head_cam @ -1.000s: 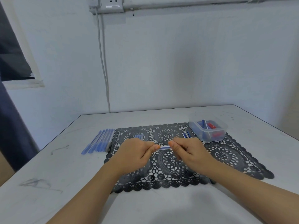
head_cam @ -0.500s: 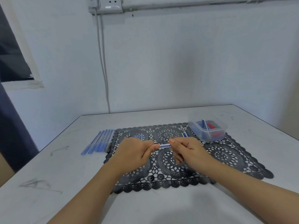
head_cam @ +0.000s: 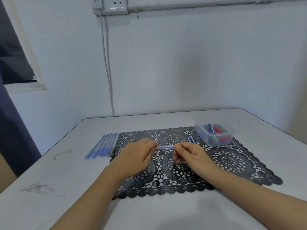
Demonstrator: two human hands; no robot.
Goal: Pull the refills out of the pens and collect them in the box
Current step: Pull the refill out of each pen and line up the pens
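My hands have moved slightly apart; left hand point(head_cam: 137, 155) and right hand point(head_cam: 191, 155) each pinch one end of the pen point(head_cam: 165, 147) (frame centre). I should pull straight, without bending.

L hand point(head_cam: 136, 156) shifted left, more pen point(head_cam: 165, 147) showing

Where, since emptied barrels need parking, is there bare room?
Free: the mat between the right hand, the box and its near edge; the table behind the mat. Crowded: row of pens left of the mat, loose pieces beside the box.
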